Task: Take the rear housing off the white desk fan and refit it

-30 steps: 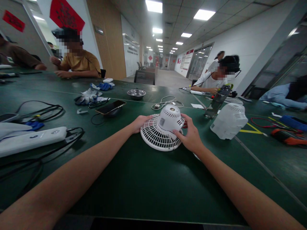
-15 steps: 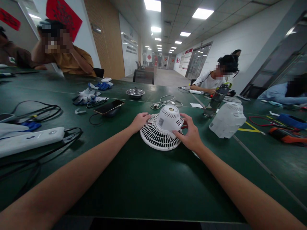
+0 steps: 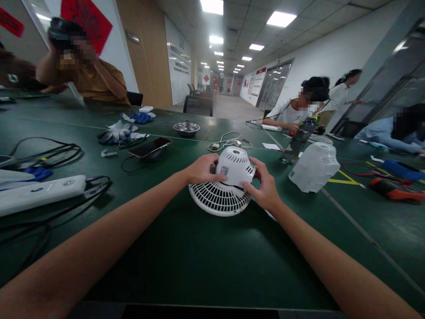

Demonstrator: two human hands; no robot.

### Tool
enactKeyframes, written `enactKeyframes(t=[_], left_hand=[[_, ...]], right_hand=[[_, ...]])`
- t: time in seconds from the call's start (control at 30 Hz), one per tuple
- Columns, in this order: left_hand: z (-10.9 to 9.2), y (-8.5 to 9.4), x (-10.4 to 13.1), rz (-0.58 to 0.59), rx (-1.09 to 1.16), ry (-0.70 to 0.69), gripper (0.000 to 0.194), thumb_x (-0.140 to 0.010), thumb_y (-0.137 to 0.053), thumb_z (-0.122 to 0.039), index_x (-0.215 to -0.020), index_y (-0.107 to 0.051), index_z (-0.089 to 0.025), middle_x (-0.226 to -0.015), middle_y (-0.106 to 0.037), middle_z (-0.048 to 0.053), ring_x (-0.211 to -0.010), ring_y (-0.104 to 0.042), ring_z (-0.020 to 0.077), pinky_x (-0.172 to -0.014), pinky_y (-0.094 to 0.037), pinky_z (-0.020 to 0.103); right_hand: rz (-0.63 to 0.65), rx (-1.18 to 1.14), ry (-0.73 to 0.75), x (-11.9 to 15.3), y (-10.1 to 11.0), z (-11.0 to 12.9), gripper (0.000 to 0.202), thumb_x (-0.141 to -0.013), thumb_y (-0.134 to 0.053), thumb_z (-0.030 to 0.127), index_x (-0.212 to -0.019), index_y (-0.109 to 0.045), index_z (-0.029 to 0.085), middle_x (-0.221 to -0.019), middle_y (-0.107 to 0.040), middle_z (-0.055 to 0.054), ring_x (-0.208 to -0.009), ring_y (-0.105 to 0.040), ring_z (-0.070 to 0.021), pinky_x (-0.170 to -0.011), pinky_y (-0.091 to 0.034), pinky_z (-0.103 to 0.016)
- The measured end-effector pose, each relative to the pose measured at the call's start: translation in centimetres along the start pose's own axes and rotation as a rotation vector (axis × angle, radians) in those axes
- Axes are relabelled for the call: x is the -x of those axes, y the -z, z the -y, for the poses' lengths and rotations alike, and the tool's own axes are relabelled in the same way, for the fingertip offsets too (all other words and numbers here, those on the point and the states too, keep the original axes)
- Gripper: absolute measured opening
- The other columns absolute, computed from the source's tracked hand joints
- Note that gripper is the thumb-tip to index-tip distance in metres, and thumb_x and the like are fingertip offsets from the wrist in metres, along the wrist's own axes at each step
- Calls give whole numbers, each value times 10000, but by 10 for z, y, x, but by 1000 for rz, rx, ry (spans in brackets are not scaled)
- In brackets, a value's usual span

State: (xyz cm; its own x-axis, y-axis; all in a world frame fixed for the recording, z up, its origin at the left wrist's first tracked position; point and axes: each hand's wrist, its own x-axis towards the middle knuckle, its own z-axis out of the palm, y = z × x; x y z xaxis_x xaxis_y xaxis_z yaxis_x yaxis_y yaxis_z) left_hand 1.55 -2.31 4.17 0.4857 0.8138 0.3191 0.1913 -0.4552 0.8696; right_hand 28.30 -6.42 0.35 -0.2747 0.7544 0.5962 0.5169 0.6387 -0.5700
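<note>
Between my two hands is a white fan motor cover (image 3: 234,169) with vent slots and a small label. My left hand (image 3: 206,169) grips its left side, thumb across the front near the label. On the right side my right hand (image 3: 264,184) holds it, thumb at the lower front edge. Beneath lies a round white fan grille (image 3: 219,201), face down on the table. A dark gap shows at the cover's lower front edge, above the grille. The fingertips behind the cover are hidden.
A white plastic housing (image 3: 314,168) stands to the right. Behind are a white cable (image 3: 229,141) and a metal bowl (image 3: 186,129). To the left lie a phone (image 3: 151,147), gloves (image 3: 117,133) and a power strip (image 3: 43,192). Co-workers sit around the green table (image 3: 199,261).
My left hand has moved from the grille's rim onto the cover's left side. The cover now sits apart from the grille at the front, and the grille has shifted slightly left and nearer.
</note>
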Motion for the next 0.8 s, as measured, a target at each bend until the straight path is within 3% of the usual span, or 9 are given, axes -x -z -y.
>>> enactKeyframes(t=[0.13, 0.33, 0.63, 0.8], left_hand=[[0, 2, -1, 48, -12, -3, 425, -549, -909, -216, -935, -736, -168, -1087, -723, 125, -1196, -604, 376, -943, -496, 385], [1, 2, -2, 21, 40, 40, 487, -491, -932, -233, -944, -760, -180, -1169, -716, 131, -1230, -580, 399, -995, -480, 398], [9, 2, -1, -55, 252, 200, 406, -652, -832, -196, -1043, -726, -169, -1024, -743, 125, -1195, -625, 370, -914, -512, 357], [9, 2, -1, -62, 209, 186, 384, -683, -815, -218, -1051, -722, -166, -980, -742, 118, -1163, -652, 344, -914, -516, 345]], right_hand=[[61, -18, 34, 0, 1, 2, 791, -863, -684, 496, -1552, -350, 298, -1367, -629, -102, -1064, -677, -294, -932, -581, -527], [100, 75, -11, -3, 3, 8, 810, -882, -667, 495, -1588, -317, 311, -1340, -658, -96, -973, -689, -283, -912, -585, -565], [111, 28, -74, -2, 1, 12, 846, -858, -705, 484, -1588, -321, 296, -1259, -699, -97, -930, -707, -280, -842, -618, -525], [110, 12, -77, -4, 2, 10, 847, -848, -718, 485, -1581, -336, 301, -1228, -703, -94, -889, -702, -272, -827, -619, -530]])
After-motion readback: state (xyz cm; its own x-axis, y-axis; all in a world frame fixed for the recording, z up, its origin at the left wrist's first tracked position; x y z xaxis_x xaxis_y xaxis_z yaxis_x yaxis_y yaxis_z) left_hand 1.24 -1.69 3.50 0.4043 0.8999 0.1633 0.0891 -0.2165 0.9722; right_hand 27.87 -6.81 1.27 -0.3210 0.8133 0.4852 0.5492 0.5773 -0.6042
